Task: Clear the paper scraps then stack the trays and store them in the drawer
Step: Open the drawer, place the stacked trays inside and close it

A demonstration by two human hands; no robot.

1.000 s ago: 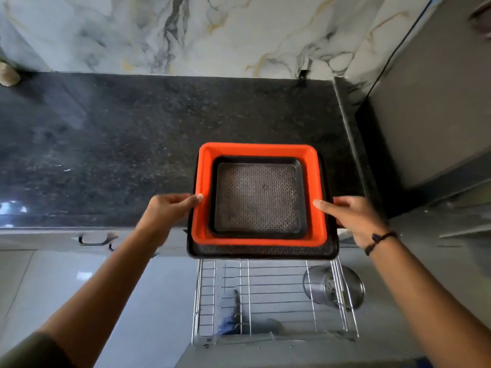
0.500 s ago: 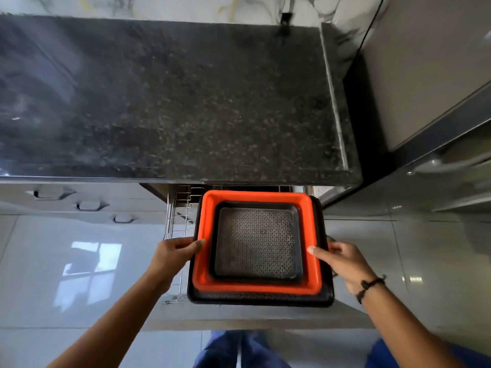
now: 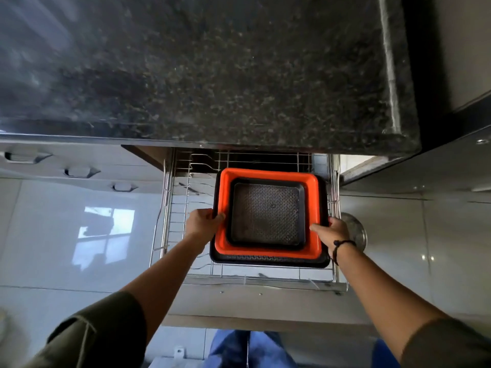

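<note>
Three trays are nested in one stack: a small black tray [image 3: 267, 214] with a patterned floor lies inside an orange tray [image 3: 223, 203], which lies inside a larger black tray [image 3: 268, 260]. My left hand [image 3: 202, 223] grips the stack's left edge and my right hand [image 3: 330, 231] grips its right edge. The stack is low inside the pulled-out wire drawer [image 3: 170, 208], toward its right side. Whether it rests on the wires I cannot tell. No paper scraps are visible.
The dark granite counter [image 3: 212, 75] overhangs the drawer's back. A round steel lid [image 3: 357, 232] sits just right of the drawer, behind my right hand. Closed drawer fronts with handles [image 3: 79, 171] lie to the left. Glossy floor tiles surround the drawer.
The tray stack has come off the counter edge and down into the open wire drawer, both hands still on it. My view has tilted further down.
</note>
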